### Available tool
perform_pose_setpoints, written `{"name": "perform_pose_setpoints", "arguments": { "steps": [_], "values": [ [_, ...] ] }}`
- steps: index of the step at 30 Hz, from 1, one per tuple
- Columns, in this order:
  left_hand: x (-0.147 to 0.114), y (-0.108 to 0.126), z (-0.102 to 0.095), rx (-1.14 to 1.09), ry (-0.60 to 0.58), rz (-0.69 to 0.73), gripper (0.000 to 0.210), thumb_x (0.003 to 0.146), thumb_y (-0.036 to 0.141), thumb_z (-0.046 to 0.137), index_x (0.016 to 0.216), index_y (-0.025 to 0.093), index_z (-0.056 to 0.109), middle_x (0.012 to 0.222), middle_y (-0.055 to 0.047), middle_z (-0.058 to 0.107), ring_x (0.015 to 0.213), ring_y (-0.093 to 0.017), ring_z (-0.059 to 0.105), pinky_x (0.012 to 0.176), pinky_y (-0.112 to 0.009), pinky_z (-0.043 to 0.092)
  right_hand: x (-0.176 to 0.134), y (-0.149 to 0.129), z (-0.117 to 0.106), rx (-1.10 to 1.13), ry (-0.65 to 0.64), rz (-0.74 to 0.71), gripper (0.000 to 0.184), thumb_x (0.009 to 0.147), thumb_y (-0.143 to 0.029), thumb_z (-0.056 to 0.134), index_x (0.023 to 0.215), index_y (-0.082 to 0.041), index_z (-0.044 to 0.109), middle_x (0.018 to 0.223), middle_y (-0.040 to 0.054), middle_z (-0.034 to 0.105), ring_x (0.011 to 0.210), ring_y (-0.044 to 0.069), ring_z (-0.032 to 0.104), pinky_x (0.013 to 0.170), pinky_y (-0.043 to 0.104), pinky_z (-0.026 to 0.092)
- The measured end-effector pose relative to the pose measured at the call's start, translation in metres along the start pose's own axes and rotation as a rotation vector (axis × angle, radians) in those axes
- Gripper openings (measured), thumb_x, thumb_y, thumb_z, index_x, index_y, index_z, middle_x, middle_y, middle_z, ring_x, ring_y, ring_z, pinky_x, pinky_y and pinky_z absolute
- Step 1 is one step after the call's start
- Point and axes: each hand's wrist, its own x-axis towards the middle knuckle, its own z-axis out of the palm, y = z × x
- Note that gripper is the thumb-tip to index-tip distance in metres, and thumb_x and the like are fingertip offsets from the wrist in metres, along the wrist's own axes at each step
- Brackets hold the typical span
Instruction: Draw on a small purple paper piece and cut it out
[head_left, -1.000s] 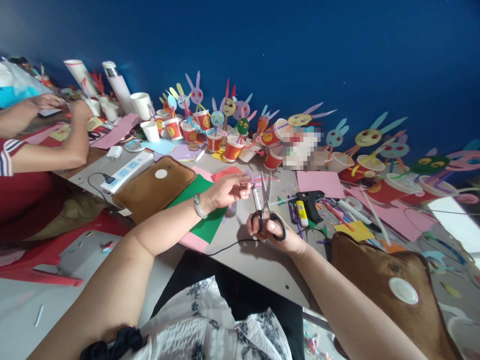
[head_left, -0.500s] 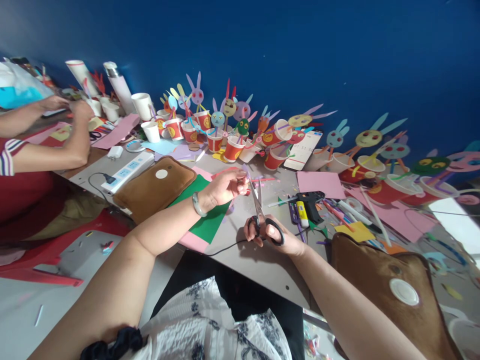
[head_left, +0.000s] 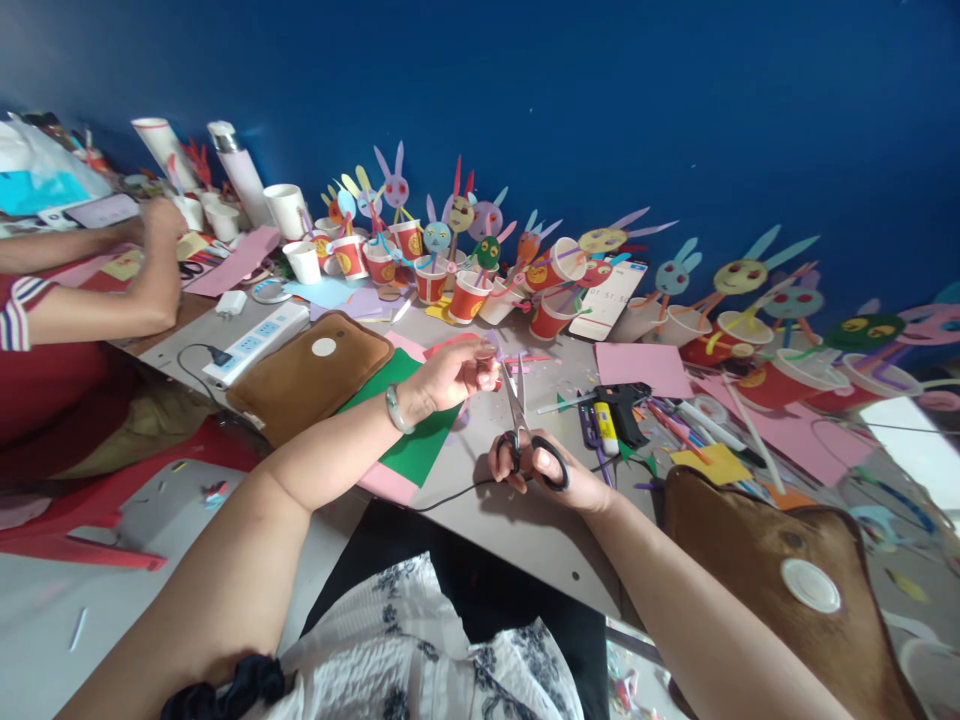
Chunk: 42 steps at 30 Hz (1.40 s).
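My right hand (head_left: 551, 470) grips black-handled scissors (head_left: 517, 400), its fingers through the loops. The blades point away from me and stand slightly apart. My left hand (head_left: 461, 370), wearing a pale bangle on the wrist, pinches a small light-purple piece of paper (head_left: 495, 343) beside the blade tips. Much of that piece is hidden by my fingers. Under my left wrist lies a sheet of green paper (head_left: 412, 450), with pink paper below it.
Paper cups (head_left: 469, 298) with paper rabbit figures line the back by a phone (head_left: 606, 300). On the right are a glue gun (head_left: 624, 412), a glue stick (head_left: 604, 428) and a brown cushion (head_left: 750, 560). A power strip (head_left: 256, 345) and another person's arm (head_left: 127, 290) are at left.
My hands and the scissors stay almost in place, with only a tiny shift. At far left, the other person's hands have moved apart or lower, and a phone there shows more fully.
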Motion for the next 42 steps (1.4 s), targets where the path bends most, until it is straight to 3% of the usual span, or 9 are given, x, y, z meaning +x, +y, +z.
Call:
{"name": "perform_pose_setpoints", "arguments": {
  "steps": [20,30,42],
  "values": [
    [0.000,-0.002,-0.004,0.125,-0.134,0.048,0.032,0.069,0.027,0.083,0.064,0.014,0.054,0.058,0.003,0.052,0.052,-0.006,0.046,0.053,-0.021,0.035,-0.002,0.003,-0.003,0.008,-0.002,0.012,0.060,0.087,-0.075,0.051,0.085,-0.018,0.069,0.078,0.0071,0.061,0.061,0.015,0.052,0.054,0.028,0.043],
    [0.003,0.000,-0.008,0.013,-0.105,0.035,0.025,0.071,0.022,0.079,0.064,0.013,0.057,0.060,0.001,0.054,0.050,-0.006,0.046,0.052,-0.021,0.036,0.000,0.002,-0.003,-0.010,-0.047,-0.074,0.062,0.089,-0.072,0.051,0.084,-0.012,0.067,0.079,0.0086,0.062,0.061,0.014,0.054,0.053,0.026,0.043],
    [0.002,0.001,-0.006,0.010,-0.093,0.023,0.023,0.075,0.019,0.075,0.064,0.013,0.056,0.060,0.002,0.053,0.049,-0.005,0.045,0.053,-0.022,0.038,0.000,-0.006,0.001,-0.034,-0.052,-0.052,0.065,0.088,-0.075,0.050,0.080,-0.012,0.067,0.077,0.0083,0.061,0.063,0.014,0.054,0.055,0.026,0.043]
  ]
}}
